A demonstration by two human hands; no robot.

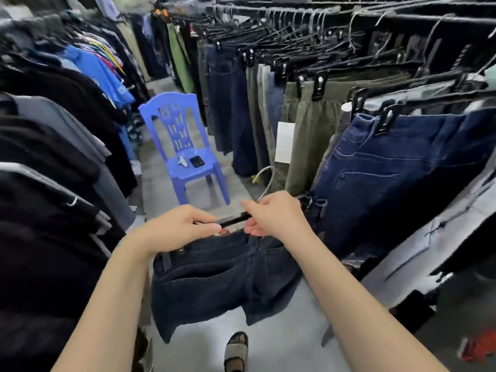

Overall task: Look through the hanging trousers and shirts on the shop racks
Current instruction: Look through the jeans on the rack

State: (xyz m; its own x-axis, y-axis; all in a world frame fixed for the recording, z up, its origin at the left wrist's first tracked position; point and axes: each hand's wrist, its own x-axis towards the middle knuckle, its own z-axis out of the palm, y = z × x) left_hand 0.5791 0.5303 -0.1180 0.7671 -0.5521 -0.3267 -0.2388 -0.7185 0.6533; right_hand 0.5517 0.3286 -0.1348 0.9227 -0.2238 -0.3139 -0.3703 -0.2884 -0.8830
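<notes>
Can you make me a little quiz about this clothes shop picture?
1. True or false: both hands grip the black hanger of the dark jeans.
2. What colour is the plastic chair?
3. On which side of the aisle do the green trousers hang: A left, B right?

Key: 1 true: left hand and right hand hold it. 2 blue. 3 B.

Bare forearms, sleeveless, grey strapped sandal (236, 350)
</notes>
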